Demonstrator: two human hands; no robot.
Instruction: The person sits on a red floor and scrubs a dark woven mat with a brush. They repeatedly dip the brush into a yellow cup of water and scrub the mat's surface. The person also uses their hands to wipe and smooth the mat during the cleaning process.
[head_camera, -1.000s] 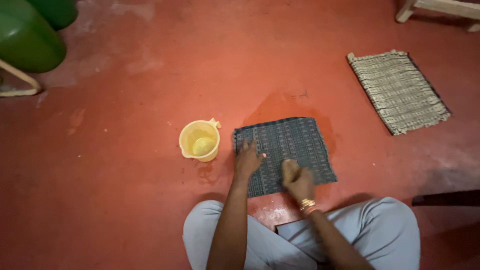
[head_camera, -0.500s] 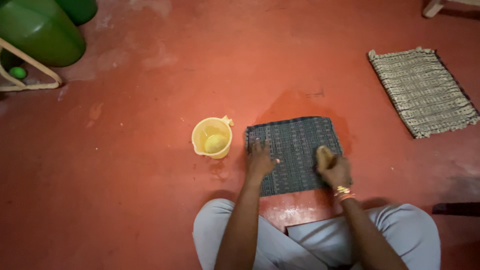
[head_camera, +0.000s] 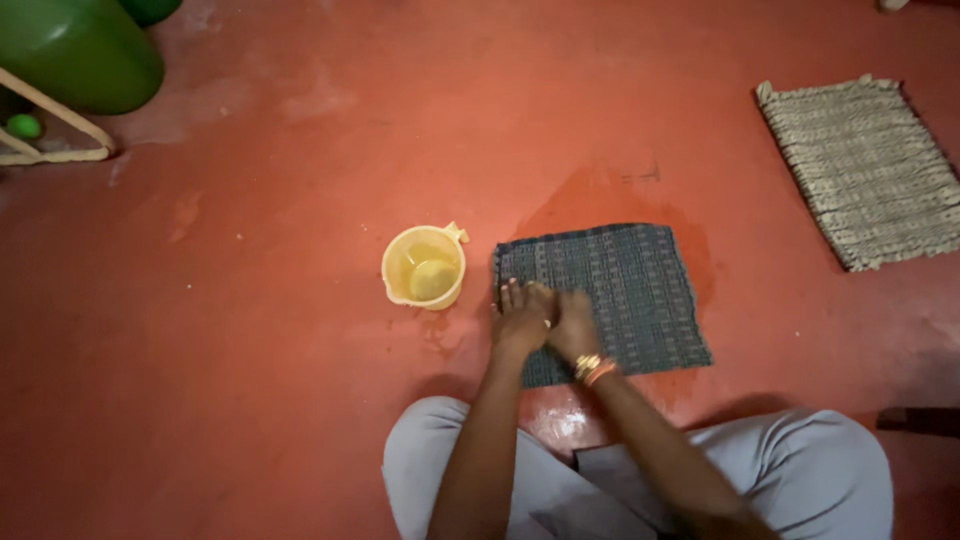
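A dark grey woven mat (head_camera: 630, 280) lies flat on the red floor in front of my crossed legs. My left hand (head_camera: 520, 318) rests flat on the mat's left edge with the fingers spread. My right hand (head_camera: 572, 328) is right beside it, touching it, with bangles at the wrist. It is curled over a tan scrubber that is almost hidden under the palm. A small yellow jug (head_camera: 392, 282) with some water in it stands just left of the mat.
The floor is wet and darker around the mat's far edge (head_camera: 600, 195). A beige woven mat (head_camera: 870, 170) lies at the far right. Green containers (head_camera: 80, 50), a pale bent frame (head_camera: 60, 112) and a small green ball (head_camera: 22, 126) are at the far left.
My right hand has swept the scrubber from the mat's right side across to the left, ending against my left hand. The left hand has stayed on the mat's left edge.
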